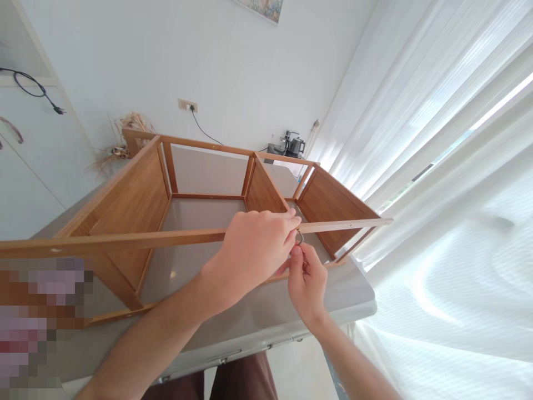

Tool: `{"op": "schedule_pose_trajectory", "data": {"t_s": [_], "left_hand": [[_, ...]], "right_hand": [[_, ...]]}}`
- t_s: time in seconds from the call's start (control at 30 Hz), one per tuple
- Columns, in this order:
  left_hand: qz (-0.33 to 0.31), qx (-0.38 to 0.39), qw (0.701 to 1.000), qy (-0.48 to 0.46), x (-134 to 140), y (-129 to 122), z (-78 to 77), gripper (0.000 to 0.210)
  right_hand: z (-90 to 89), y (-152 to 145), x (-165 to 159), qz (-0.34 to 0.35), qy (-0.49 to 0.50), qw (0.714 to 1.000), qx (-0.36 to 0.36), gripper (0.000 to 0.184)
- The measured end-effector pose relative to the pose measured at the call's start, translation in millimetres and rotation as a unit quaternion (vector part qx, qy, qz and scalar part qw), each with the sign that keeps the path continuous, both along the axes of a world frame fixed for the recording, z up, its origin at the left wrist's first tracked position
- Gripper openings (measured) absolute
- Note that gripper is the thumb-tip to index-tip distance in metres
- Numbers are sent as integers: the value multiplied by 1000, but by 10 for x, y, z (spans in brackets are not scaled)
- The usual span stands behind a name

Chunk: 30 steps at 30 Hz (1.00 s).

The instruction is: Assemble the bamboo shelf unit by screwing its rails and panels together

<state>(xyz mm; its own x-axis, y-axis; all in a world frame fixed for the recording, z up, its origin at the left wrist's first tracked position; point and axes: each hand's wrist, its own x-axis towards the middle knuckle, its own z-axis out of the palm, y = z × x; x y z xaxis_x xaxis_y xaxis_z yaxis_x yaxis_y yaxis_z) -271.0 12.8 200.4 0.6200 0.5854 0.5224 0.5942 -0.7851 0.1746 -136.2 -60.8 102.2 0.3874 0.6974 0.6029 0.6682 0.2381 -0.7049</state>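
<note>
A wooden shelf frame [125,208] with slatless side panels lies on its side on a grey table [283,311]. My left hand [254,250] is closed over its near long rail [166,240], close to where the middle panel [268,186] meets it. Just below that spot, my right hand [308,283] pinches a small curved metal piece [300,237] between thumb and forefinger. The piece is at the underside of the rail, and its far end is hidden by my left fingers. Whether it is seated in the rail, I cannot tell.
Behind the frame stand a dark kettle [296,146] and a bunch of dried plants [133,123]. A plug sits in a wall socket [187,105]. White curtains [449,222] hang at the right. A pixelated area covers the lower left, hiding what is there.
</note>
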Motion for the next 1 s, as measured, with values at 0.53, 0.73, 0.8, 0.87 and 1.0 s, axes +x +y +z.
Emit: {"op": "schedule_pose_trajectory", "data": {"t_s": [0.53,0.73,0.8,0.87,1.0], "left_hand": [[0,-4,1000,4,-3,-3,34,31],[3,-7,1000,6,-3,-12,30,30],[2,-4,1000,5,-2,-16,25,30],[1,-2,1000,3,-2,-18,19,31],[0,0,1000,3,-8,-20,11,31]], "right_hand": [[121,-28,420,20,-239,971,19,14],[195,-34,489,4,-287,958,22,13],[207,-38,516,13,-298,954,31,12],[220,-39,540,24,-309,950,32,12],[265,-53,564,31,-338,940,12,11]]}}
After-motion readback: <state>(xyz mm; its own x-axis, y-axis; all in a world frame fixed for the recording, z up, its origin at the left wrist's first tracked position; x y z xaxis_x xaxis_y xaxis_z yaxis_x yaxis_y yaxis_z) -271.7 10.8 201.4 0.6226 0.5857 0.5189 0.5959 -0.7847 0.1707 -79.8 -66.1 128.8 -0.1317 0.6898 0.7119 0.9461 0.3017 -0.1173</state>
